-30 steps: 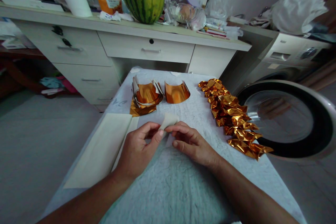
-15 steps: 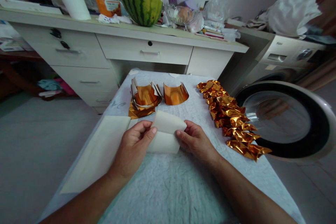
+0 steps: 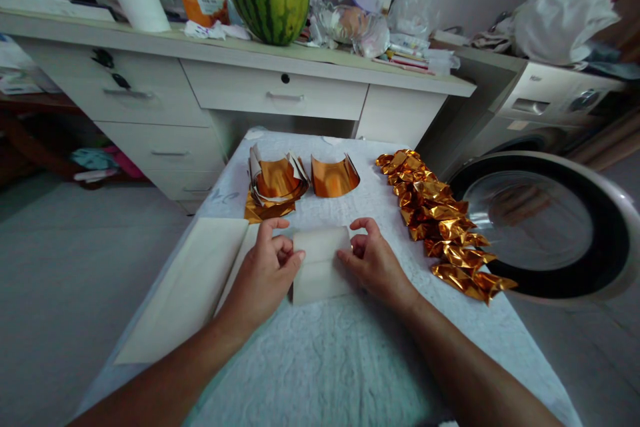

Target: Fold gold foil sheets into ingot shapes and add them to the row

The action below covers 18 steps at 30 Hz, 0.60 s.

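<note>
A small off-white sheet of paper (image 3: 323, 272) with a crosswise crease is between my hands, just above the cloth-covered table. My left hand (image 3: 267, 263) pinches its left edge, thumb on top and index finger raised off it. At the right edge, my right hand (image 3: 377, 263) grips the paper between its thumb and curled fingers, the index finger lifted. Beyond my hands stand a stack of curled gold foil sheets (image 3: 277, 179) and a single curled gold sheet (image 3: 334, 179). Larger white paper (image 3: 185, 287) lies beside my left forearm.
A row of folded gold foil pieces (image 3: 440, 220) runs along the right side of the table (image 3: 310, 360). The open washing machine door (image 3: 540, 227) stands close to that edge. Behind is a drawer desk (image 3: 285, 97) bearing a cut watermelon (image 3: 270, 7) and plastic bags.
The paper has come down flatter and a little toward me, its raised far half lowered. Both index fingers have lifted from it. The camera view has shifted slightly.
</note>
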### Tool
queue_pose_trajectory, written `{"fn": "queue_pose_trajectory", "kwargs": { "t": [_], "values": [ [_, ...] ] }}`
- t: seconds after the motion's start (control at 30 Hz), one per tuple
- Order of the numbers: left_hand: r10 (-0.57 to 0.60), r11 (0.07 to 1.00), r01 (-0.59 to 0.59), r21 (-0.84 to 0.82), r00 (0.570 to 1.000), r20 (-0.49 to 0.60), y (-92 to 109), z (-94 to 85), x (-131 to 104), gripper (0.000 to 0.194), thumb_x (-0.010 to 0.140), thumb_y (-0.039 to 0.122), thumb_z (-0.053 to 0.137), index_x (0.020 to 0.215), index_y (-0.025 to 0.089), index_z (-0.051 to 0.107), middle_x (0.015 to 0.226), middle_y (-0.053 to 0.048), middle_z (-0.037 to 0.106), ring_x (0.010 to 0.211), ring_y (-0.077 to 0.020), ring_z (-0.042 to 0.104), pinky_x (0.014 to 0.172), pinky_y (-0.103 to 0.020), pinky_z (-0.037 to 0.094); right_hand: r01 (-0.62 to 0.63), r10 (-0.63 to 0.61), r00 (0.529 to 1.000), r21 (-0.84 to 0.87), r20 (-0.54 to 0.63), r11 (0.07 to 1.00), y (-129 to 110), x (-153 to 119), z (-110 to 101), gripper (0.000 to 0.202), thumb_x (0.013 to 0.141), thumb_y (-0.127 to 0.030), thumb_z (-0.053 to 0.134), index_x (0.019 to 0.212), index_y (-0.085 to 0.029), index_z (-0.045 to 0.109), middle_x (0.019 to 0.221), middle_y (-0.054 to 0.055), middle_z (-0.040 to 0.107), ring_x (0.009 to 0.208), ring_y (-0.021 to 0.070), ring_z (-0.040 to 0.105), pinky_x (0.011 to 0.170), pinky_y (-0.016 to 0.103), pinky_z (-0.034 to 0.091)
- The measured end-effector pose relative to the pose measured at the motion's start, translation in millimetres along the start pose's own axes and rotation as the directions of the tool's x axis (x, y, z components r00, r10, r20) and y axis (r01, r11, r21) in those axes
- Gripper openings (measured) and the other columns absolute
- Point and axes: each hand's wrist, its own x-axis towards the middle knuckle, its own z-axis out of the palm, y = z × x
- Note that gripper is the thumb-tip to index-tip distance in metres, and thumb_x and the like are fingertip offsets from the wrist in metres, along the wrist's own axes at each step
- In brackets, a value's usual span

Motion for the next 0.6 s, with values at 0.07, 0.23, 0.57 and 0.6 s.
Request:
{"fn": "queue_pose_trajectory", "kwargs": {
  "t": [0.07,0.23,0.57,0.6],
  "values": [
    [0.047,0.984,-0.049,0.170,0.999,0.016,1,0.5,-1,0.031,0.084,0.027,0.057,0.112,0.025,0.043,0.068,0.007,0.059,0.063,-0.0162,0.060,0.062,-0.026,0.041,0.009,-0.014,0.999,-0.131,-0.033,0.991,-1,0,-1,0.036,0.076,-0.022,0.063,0.103,-0.025,0.040,0.060,-0.010,0.050,0.053,0.0128,0.048,0.052,0.023,0.031],
    [0.139,0.851,-0.194,0.489,0.979,0.147,0,-0.7,0,0.003,0.084,0.021,0.053,0.083,0.024,0.052,0.071,0.003,0.061,0.070,-0.0185,0.061,0.064,-0.029,0.038,0.017,-0.040,0.998,-0.391,-0.050,0.920,-3,0,0,0.026,0.077,-0.020,0.063,0.095,-0.024,0.044,0.064,-0.006,0.056,0.058,0.0147,0.051,0.056,0.025,0.029],
    [0.315,0.759,-0.415,0.502,0.909,0.275,-4,0.5,2,0.024,0.084,0.010,0.050,0.088,0.022,0.071,0.089,-0.005,0.060,0.090,-0.0224,0.056,0.081,-0.036,0.045,0.077,-0.051,0.997,-0.527,0.064,0.846,-8,1,-6,0.009,0.080,-0.019,0.059,0.077,-0.021,0.051,0.067,-0.002,0.058,0.062,0.0136,0.050,0.058,0.026,0.028],
    [0.324,0.772,-0.445,0.454,0.890,0.321,-5,1.5,2,0.030,0.086,0.008,0.047,0.092,0.023,0.072,0.089,-0.005,0.061,0.090,-0.0212,0.057,0.080,-0.035,0.046,0.083,-0.055,0.996,-0.502,0.072,0.861,-8,1,-9,0.009,0.081,-0.020,0.059,0.077,-0.021,0.051,0.066,-0.002,0.057,0.061,0.0132,0.049,0.058,0.026,0.028]
  ]
}}
